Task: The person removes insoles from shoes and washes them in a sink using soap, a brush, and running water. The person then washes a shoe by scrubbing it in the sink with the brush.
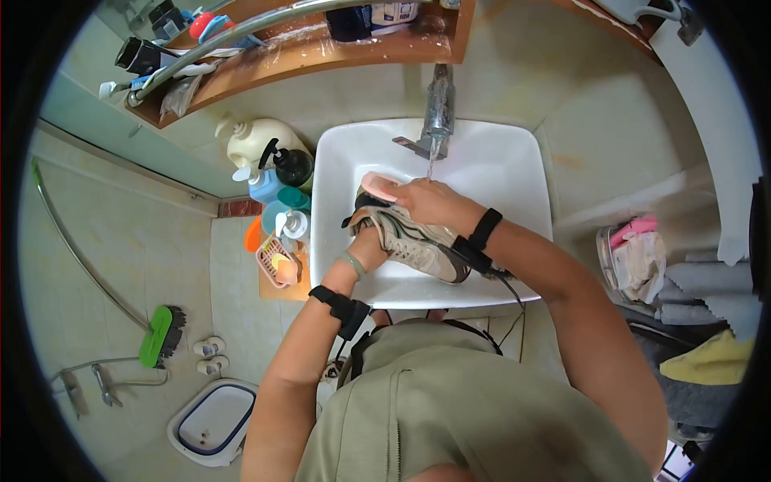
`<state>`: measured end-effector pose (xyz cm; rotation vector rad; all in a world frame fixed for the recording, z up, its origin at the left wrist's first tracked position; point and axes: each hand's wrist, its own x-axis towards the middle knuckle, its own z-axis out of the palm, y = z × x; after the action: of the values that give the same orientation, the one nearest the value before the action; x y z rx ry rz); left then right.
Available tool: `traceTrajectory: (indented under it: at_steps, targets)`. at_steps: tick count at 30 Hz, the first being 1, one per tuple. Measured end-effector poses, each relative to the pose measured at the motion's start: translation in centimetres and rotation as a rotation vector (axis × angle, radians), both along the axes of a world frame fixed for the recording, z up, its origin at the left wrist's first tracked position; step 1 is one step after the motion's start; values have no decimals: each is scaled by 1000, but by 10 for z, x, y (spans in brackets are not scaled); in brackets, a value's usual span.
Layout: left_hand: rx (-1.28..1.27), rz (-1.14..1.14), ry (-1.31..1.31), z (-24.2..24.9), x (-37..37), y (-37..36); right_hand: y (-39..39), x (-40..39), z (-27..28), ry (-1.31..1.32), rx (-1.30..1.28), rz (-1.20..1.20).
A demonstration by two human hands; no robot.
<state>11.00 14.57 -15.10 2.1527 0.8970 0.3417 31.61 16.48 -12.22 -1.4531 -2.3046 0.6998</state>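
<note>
Nearest to us, our olive shirt [450, 402] fills the bottom of the view, and both forearms reach away from it, each with a black strap at the wrist. Our left hand [367, 247] is wrapped around the heel end of a grey and white sneaker [418, 245]; its fingers are tucked behind the shoe, so we cannot tell how tightly they close. Our right hand [430, 201] lies over the upper and holds a pink brush [379, 186] pressed against the shoe, with only the brush's end showing past the fingers. The sneaker sits tilted inside the white basin [514, 161], toe toward our right, under a thin stream from the faucet [438, 112]. Just left of the basin stand several bottles [269, 161], their labels too small to read. Farther off, a wooden shelf [321, 48] is cut off by the top edge, its clutter hard to identify.
</note>
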Motion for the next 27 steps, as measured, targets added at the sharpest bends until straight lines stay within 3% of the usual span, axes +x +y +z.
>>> traceTrajectory:
  at_steps: [1, 3, 5, 7, 12, 14, 16, 17, 22, 25, 27]
  targets:
    - [-90, 8, 18, 0, 0, 1, -9, 3, 15, 0, -6, -4]
    - [-97, 1, 49, -3, 1, 3, -38, 25, 50, -198, -256, 0]
    - [-102, 2, 67, -11, 3, 5, -81, 56, 60, -29, -315, -65]
    - [-5, -8, 82, -20, 3, 5, -115, 82, 65, -189, -274, -5]
    - [127, -31, 37, -20, 2, 0, -67, 51, 52, -142, -336, 26]
    - [120, -30, 54, -21, 3, 2, -26, 21, 25, -90, -80, 71]
    - [108, 52, -19, -15, 2, 2, -5, 11, 18, -5, -92, 42]
    - [-51, 70, -26, -6, 1, 2, -7, 11, 14, 74, -109, 4]
    - [-22, 63, -32, -7, 5, 2, -93, 70, 59, -170, -313, -32]
    - [-12, 55, 5, -5, 7, 2, -130, 92, 62, -40, -280, -31]
    - [-8, 46, 49, -8, 6, 1, -108, 77, 62, -70, -271, -7]
